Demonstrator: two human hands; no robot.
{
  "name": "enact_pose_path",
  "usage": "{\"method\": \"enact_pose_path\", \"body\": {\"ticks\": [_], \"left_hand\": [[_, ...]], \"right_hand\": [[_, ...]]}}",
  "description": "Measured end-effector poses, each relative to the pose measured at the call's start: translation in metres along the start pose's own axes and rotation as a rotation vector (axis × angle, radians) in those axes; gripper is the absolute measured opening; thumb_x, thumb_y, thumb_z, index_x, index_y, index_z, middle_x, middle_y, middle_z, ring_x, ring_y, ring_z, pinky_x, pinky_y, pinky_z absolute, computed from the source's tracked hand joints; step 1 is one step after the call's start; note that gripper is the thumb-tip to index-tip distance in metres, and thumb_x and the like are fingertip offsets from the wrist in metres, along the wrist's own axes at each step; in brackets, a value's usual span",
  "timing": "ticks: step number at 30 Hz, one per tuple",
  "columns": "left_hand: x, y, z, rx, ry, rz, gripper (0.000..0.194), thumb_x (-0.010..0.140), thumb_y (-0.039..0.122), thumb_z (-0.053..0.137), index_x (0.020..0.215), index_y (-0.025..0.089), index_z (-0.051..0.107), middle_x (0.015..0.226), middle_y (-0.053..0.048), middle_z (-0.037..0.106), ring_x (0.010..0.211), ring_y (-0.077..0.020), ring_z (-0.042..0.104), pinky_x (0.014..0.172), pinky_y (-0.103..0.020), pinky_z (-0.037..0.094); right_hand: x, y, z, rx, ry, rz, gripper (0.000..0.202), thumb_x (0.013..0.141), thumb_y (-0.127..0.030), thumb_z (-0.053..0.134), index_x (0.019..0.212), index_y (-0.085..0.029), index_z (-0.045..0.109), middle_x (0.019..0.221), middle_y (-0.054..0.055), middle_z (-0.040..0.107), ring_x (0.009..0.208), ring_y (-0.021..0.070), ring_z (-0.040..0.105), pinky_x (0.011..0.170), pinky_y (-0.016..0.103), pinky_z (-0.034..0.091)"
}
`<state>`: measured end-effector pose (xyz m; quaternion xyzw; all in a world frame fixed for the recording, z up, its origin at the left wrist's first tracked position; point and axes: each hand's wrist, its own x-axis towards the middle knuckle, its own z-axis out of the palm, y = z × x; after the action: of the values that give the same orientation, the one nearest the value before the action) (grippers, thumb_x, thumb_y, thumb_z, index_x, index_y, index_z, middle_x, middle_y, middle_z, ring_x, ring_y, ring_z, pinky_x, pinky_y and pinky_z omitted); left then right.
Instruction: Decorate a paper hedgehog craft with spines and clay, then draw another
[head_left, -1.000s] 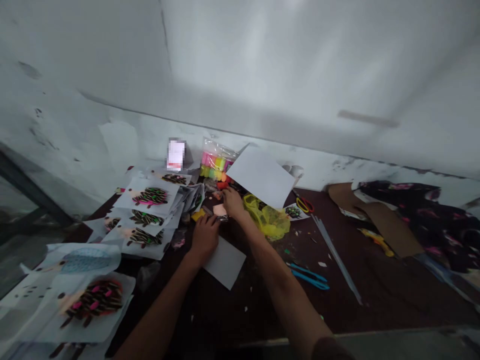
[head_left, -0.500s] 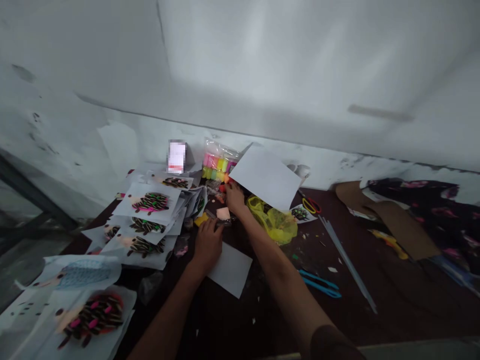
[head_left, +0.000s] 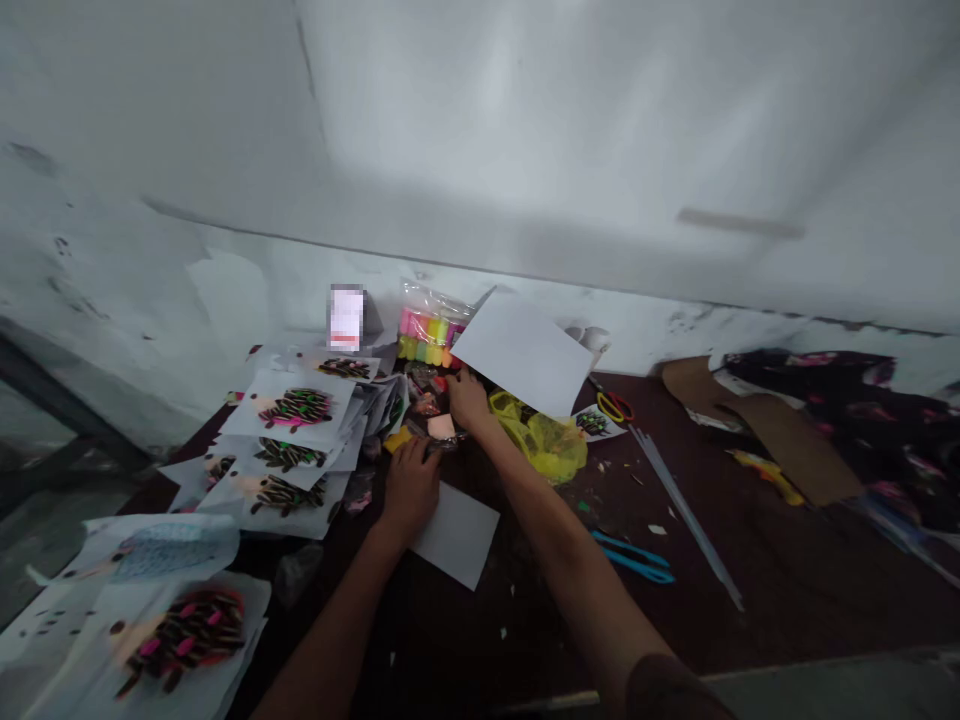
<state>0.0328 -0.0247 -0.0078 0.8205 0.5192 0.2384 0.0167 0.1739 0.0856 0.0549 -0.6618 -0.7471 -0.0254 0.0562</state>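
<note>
My left hand [head_left: 411, 490] rests with bent fingers beside a yellow piece [head_left: 397, 438] and over the left edge of a white sheet [head_left: 459, 535]; whether it grips anything is hidden. Further back, my right hand [head_left: 467, 400] reaches among small plastic-wrapped pieces, near the lower left edge of a tilted white sheet [head_left: 525, 350]. Its fingertips are too small to read. A pale pink block [head_left: 441, 427] lies between the hands. Behind them stands a clear pack of coloured clay sticks [head_left: 427, 335]. A yellow plastic bag [head_left: 551, 448] lies right of my right hand.
Stacked sheets with hedgehog figures [head_left: 300, 405] cover the left side. To the right are red-yellow scissors [head_left: 616, 405], blue scissors [head_left: 636, 558], clear thin sticks [head_left: 690, 520], brown cardboard [head_left: 795, 450] and dark flowered cloth [head_left: 825, 385]. A lit phone [head_left: 346, 318] leans at the wall.
The view has shifted slightly. My right hand has drawn back a little from the clay pack, and more of the wrapped pieces beside it show. My left hand has stayed nearly in place.
</note>
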Motion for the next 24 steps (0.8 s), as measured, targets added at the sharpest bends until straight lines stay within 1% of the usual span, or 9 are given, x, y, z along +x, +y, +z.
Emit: {"method": "enact_pose_path", "body": {"ticks": [3,6,10,13,16,18,21,23,24], "left_hand": [[0.000,0.000,0.000,0.009,0.000,0.005,0.035,0.092,0.011,0.051,0.119,0.016,0.073,0.131,-0.017,0.066,0.127,-0.0324,0.058,0.112,-0.050,0.043],[0.000,-0.001,0.003,0.003,0.006,0.007,0.034,0.092,0.011,0.051,0.118,0.015,0.074,0.130,-0.017,0.067,0.125,-0.0330,0.059,0.111,-0.051,0.043],[-0.001,-0.002,0.005,-0.049,0.043,0.010,0.037,0.091,0.008,0.050,0.118,0.016,0.073,0.128,-0.016,0.068,0.125,-0.0328,0.059,0.111,-0.052,0.044],[0.000,-0.004,0.001,-0.125,0.083,0.025,0.037,0.091,0.006,0.047,0.115,0.017,0.074,0.127,-0.014,0.068,0.124,-0.0299,0.059,0.111,-0.049,0.045],[0.002,-0.006,-0.010,-0.186,0.118,0.009,0.039,0.090,0.003,0.044,0.111,0.017,0.075,0.127,-0.013,0.068,0.129,-0.0272,0.056,0.112,-0.045,0.045],[0.002,-0.006,-0.017,-0.210,0.063,0.023,0.037,0.091,0.005,0.045,0.110,0.016,0.075,0.120,-0.012,0.071,0.118,-0.0259,0.063,0.106,-0.043,0.049],[-0.009,-0.004,-0.024,-0.196,-0.114,0.095,0.034,0.093,0.009,0.047,0.107,0.017,0.077,0.113,-0.012,0.074,0.107,-0.0246,0.068,0.100,-0.041,0.052],[-0.022,0.000,-0.025,-0.142,-0.212,0.134,0.032,0.096,0.015,0.048,0.110,0.016,0.076,0.124,-0.014,0.072,0.116,-0.0264,0.065,0.104,-0.041,0.049],[-0.029,0.002,-0.025,-0.107,-0.245,0.142,0.033,0.097,0.018,0.048,0.117,0.015,0.074,0.133,-0.015,0.068,0.125,-0.0280,0.061,0.107,-0.043,0.047]], "right_hand": [[-0.012,-0.005,-0.002,0.052,0.072,0.018,0.043,0.101,-0.013,0.036,0.140,-0.014,0.053,0.135,0.019,0.056,0.115,0.0249,0.058,0.096,0.035,0.049],[-0.025,-0.012,-0.002,0.143,0.116,-0.089,0.042,0.101,-0.017,0.042,0.140,-0.016,0.055,0.130,0.016,0.058,0.115,0.0231,0.058,0.098,0.033,0.049],[-0.040,-0.017,0.000,0.223,0.072,-0.218,0.046,0.095,-0.012,0.052,0.141,-0.016,0.057,0.137,0.015,0.056,0.121,0.0220,0.056,0.103,0.031,0.046],[-0.052,-0.013,0.001,0.303,0.076,-0.193,0.049,0.092,-0.008,0.052,0.140,-0.014,0.057,0.144,0.017,0.053,0.128,0.0218,0.053,0.108,0.032,0.044],[-0.071,-0.004,0.000,0.356,0.104,-0.116,0.043,0.093,-0.006,0.048,0.132,-0.012,0.065,0.138,0.017,0.059,0.127,0.0219,0.056,0.109,0.035,0.044],[-0.088,0.003,-0.002,0.375,0.105,-0.072,0.038,0.094,-0.008,0.048,0.126,-0.013,0.069,0.134,0.017,0.063,0.122,0.0219,0.059,0.107,0.036,0.045],[-0.117,0.011,-0.005,0.401,0.075,-0.031,0.034,0.094,-0.010,0.049,0.119,-0.014,0.073,0.125,0.014,0.069,0.114,0.0207,0.064,0.104,0.034,0.047],[-0.134,0.014,-0.004,0.407,0.044,-0.015,0.033,0.094,-0.010,0.050,0.117,-0.014,0.074,0.121,0.013,0.071,0.112,0.0205,0.065,0.102,0.033,0.049],[-0.141,0.016,-0.004,0.407,0.028,-0.010,0.033,0.094,-0.009,0.051,0.116,-0.014,0.074,0.119,0.013,0.072,0.111,0.0207,0.066,0.101,0.033,0.049]]}}
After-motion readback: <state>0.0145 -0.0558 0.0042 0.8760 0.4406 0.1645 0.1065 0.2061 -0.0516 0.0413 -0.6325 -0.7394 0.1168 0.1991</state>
